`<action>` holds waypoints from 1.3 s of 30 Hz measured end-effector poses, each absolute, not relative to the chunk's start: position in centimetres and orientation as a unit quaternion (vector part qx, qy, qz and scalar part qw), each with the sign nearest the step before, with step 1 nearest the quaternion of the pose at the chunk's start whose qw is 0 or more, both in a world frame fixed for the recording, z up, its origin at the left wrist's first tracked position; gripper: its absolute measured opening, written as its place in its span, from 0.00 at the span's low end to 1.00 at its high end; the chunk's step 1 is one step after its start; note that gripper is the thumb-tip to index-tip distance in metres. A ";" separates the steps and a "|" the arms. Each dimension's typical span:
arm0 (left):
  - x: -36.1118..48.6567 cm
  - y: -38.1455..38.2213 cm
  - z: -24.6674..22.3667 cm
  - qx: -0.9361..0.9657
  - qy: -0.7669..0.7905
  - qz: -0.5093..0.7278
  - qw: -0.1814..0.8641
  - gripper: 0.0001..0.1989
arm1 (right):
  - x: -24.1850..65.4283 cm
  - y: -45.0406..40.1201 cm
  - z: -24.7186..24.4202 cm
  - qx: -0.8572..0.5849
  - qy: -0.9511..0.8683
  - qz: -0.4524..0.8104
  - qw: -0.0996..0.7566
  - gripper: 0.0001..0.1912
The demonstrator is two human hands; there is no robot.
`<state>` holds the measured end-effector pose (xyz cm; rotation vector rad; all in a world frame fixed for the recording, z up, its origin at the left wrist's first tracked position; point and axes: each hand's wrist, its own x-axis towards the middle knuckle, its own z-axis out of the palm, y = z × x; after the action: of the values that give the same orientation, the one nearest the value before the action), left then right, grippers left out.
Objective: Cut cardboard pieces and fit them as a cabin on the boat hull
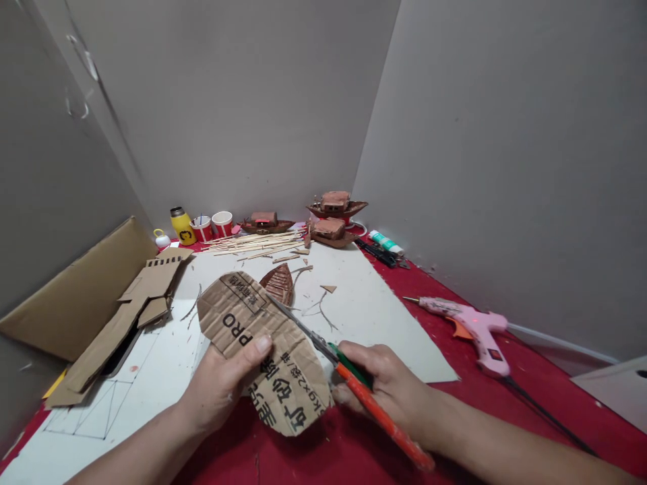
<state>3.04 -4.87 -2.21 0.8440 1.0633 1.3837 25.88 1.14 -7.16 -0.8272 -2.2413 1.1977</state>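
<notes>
Cutting is smoothed by turning the left hand's [222, 380] pinched cardboard [217, 306]. Scissors [377, 409] are grasped by the right hand [391, 380].

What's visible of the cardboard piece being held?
The cardboard piece is brown, creased and roughly oval, with black printing including "PRO". The left hand grips it, thumb on the printed face, over the front part of the table. Blades of the scissors, held in the right hand, lie along its upper right side; how far they cut in is unclear.
</notes>
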 end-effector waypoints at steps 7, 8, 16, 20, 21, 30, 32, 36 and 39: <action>1.7 -4.0 -1.4 0.329 0.456 0.653 0.507 0.13 | 25.5 1.1 -6.6 -0.320 -0.833 0.404 0.201 0.18; 1.6 -4.0 -1.6 0.338 0.460 0.646 0.506 0.12 | 25.4 1.2 -6.4 -0.324 -0.840 0.390 0.196 0.17; 2.1 -4.5 -2.9 0.365 0.479 0.608 0.517 0.11 | 25.6 1.0 -6.4 -0.334 -0.845 0.367 0.200 0.17; 2.2 -4.5 -2.9 0.360 0.481 0.613 0.513 0.10 | 25.7 0.9 -7.0 -0.327 -0.835 0.379 0.228 0.19; 2.2 -4.5 -2.8 0.359 0.481 0.611 0.516 0.10 | 25.7 0.9 -7.1 -0.323 -0.836 0.376 0.235 0.19; 1.9 -4.7 -2.6 0.353 0.468 0.606 0.538 0.09 | 25.7 1.1 -7.2 -0.332 -0.839 0.353 0.247 0.21; 2.0 -4.7 -2.7 0.359 0.468 0.599 0.541 0.10 | 25.6 1.1 -6.9 -0.340 -0.845 0.340 0.232 0.20; 2.4 -4.8 -3.1 0.366 0.466 0.570 0.569 0.10 | 25.4 1.0 -6.3 -0.354 -0.853 0.322 0.207 0.18; 2.5 -4.7 -3.4 0.367 0.467 0.567 0.571 0.10 | 25.4 0.9 -6.3 -0.352 -0.845 0.343 0.211 0.20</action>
<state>2.55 -4.74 -3.40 0.8601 1.0944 1.3302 25.41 0.89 -6.32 -0.9783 -2.3474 0.9525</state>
